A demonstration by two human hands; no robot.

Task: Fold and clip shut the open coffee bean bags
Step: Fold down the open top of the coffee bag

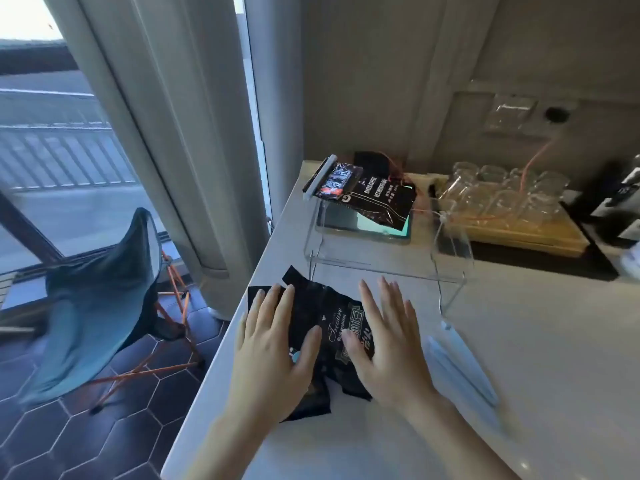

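Both hands lie flat with fingers spread, nothing gripped: the left hand (273,344) and right hand (388,344) press on a black coffee bag (325,327) lying on the white bench (519,341). Just right of the right hand lies a pale blue clip (460,368). Beyond the fingertips, a clear stand (384,268) carries a second black bag (381,199) already clipped.

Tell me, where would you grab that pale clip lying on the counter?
Around its middle, from above, pinching across the narrow width. The pale clip is a long slim bar lying flat beside the right hand, with bare counter on both long sides.
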